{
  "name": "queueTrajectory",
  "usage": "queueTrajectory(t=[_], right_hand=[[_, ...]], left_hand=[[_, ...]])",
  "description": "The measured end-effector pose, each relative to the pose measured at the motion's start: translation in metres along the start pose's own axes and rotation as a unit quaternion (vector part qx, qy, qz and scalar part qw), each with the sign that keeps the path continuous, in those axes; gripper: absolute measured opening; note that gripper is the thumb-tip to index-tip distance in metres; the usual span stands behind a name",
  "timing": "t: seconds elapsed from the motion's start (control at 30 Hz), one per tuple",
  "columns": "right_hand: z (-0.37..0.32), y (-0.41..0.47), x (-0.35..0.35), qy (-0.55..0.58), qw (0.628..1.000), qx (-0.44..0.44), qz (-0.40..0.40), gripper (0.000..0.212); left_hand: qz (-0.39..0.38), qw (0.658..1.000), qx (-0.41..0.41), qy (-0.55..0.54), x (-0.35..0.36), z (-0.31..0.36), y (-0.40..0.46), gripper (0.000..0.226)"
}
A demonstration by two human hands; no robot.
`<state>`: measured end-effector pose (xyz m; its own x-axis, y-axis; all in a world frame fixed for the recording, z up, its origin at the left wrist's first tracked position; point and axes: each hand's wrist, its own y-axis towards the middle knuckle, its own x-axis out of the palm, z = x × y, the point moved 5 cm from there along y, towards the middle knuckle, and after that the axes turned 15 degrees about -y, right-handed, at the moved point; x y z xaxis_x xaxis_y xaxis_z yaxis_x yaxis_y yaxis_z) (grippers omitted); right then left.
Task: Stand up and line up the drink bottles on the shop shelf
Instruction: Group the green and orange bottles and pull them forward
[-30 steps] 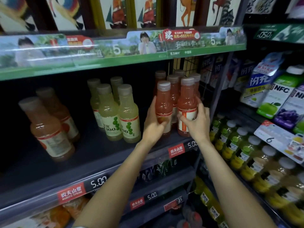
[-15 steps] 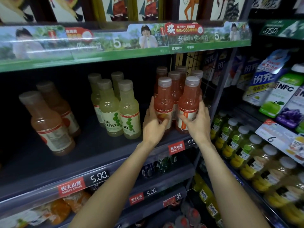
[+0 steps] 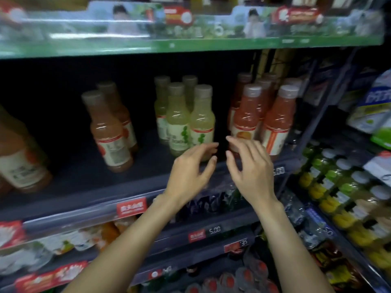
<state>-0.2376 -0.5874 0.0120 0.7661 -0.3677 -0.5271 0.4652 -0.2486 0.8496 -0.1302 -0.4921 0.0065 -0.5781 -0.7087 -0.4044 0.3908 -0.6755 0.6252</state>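
On the dark shop shelf [image 3: 84, 182] stand several red juice bottles [image 3: 275, 121] at the right, upright in two rows. Left of them is a cluster of pale green bottles [image 3: 202, 121], also upright. Further left stand two orange bottles [image 3: 108, 132], and another orange bottle [image 3: 19, 157] shows at the left edge. My left hand [image 3: 190, 170] hovers in front of the front green bottle, fingers loosely spread, holding nothing. My right hand [image 3: 249, 166] hovers just left of the front red bottle, fingers relaxed and empty.
A green promotional strip [image 3: 190, 30] fronts the shelf above. Price rails with red tags [image 3: 131, 207] run along the shelf edges below. Shelves at the right hold yellow-green bottles [image 3: 330, 187] and cartons [image 3: 372, 111]. The lower shelves carry more packed drinks.
Both hands have let go of the two front red bottles and drawn back and left, toward the green bottles. The view has shifted, so the shelf appears further right.
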Motion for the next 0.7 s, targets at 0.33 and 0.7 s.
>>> queueTrajectory(t=[0.33,0.7], right_hand=[[-0.22,0.009,0.07,0.222,0.963,-0.03,-0.153,0.029],[-0.385,0.057,0.131,0.447,0.851,0.063,-0.269,0.089]], left_hand=[[0.213,0.931,0.061,0.291,-0.256,-0.054,-0.123,0.024],[0.31,0.929,-0.059,0.192,-0.36,-0.088,-0.145,0.066]])
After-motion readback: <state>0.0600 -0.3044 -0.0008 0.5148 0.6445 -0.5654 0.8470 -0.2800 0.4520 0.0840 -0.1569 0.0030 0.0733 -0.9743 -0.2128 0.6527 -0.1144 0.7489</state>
